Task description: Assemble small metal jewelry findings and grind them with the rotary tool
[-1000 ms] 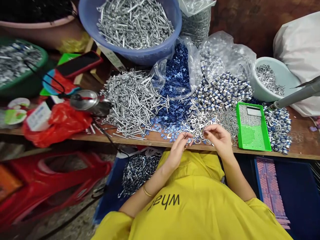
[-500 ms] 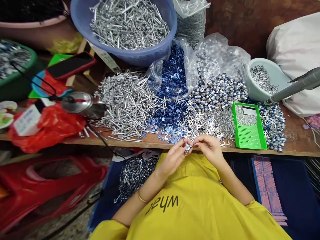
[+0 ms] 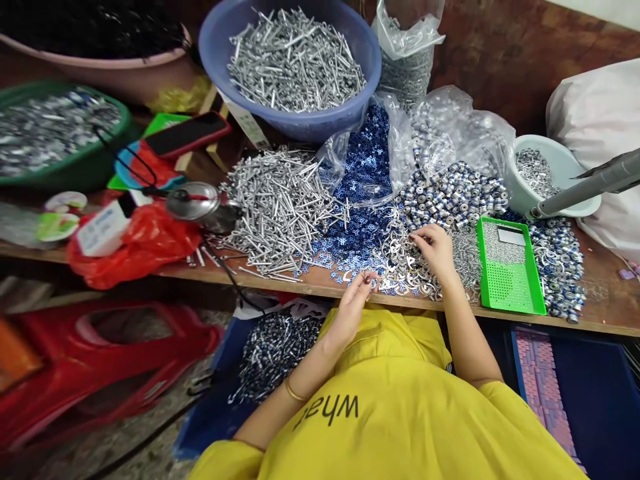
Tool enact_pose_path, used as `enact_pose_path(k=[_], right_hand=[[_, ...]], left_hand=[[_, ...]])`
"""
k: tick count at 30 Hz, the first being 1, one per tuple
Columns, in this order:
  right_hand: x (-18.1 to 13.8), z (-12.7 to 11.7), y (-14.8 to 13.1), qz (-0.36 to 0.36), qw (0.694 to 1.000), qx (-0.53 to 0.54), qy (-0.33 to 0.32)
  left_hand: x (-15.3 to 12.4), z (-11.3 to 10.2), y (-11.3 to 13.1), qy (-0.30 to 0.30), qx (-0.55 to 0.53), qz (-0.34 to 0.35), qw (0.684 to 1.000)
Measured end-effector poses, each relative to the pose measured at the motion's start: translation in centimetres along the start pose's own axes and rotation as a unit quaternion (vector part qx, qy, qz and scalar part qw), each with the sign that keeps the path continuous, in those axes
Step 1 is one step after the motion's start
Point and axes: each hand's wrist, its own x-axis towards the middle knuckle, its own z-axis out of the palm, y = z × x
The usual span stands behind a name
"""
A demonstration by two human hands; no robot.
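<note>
Your right hand (image 3: 436, 250) lay on silver clip pile (image 3: 405, 257) mid-desk, fingers spread, touching clips. Your left hand (image 3: 356, 298) at desk (image 3: 595, 308) edge, fingers pinched narrow; held item too small to tell.

Left hand's (image 3: 356, 298) pinched part perhaps too small.

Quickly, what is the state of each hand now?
Left hand: fingertips pinched; contents cannot be told.
Right hand: open, fingers resting on the small metal clips.

green tray (image 3: 515, 293) | blue basin (image 3: 280, 117) | yellow shirt (image 3: 400, 427) | silver pins (image 3: 280, 207) | red bag (image 3: 145, 243)
</note>
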Motion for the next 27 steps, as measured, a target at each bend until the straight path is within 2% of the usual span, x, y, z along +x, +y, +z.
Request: enact_pose_path(k=[3,5,13,15,17,19,20,22,24,27], right_hand=[[-1.1,-0.9,0.7,-0.009,0.995,0.043,0.086],[-2.1,-1.4,0.6,-0.012,0.992,0.051,0.119],[-6.0,-2.9,-0.8,0.062,0.965,0.207,0.149],[-6.7,-3.2,-1.6,0.067,0.959,0.254,0.107],[-7.5,-2.9,-3.1,0.078,0.935,0.346,0.01],[-8.4,-1.9,-5.1,0.108,0.88,0.453,-0.088],[-8.8,-1.1,-6.2,0.128,0.849,0.499,-0.116],[-9.2,0.4,-8.0,0.165,0.809,0.551,-0.125],[-9.3,1.4,-9.1,0.172,0.818,0.543,-0.086],[-9.2,1.9,-9.6,0.146,0.868,0.474,-0.005]], left_hand=[[0.5,0.0,-0.2,0.011,-0.008,0.001,1.0],[1.0,0.4,-0.4,0.005,-0.01,0.015,1.0],[1.9,2.4,-0.2,-0.013,-0.025,0.03,0.999],[2.0,2.9,-0.2,-0.007,-0.037,0.021,0.999],[2.2,3.5,-0.4,0.012,-0.049,0.023,0.998],[2.4,4.1,-0.6,0.045,-0.047,0.039,0.997],[2.6,4.3,-0.8,0.064,-0.035,0.051,0.996],[2.8,4.6,-1.0,0.095,0.003,0.079,0.992],[3.1,4.8,-1.1,0.113,0.034,0.103,0.988],[3.6,5.1,-1.0,0.127,0.042,0.124,0.983]])
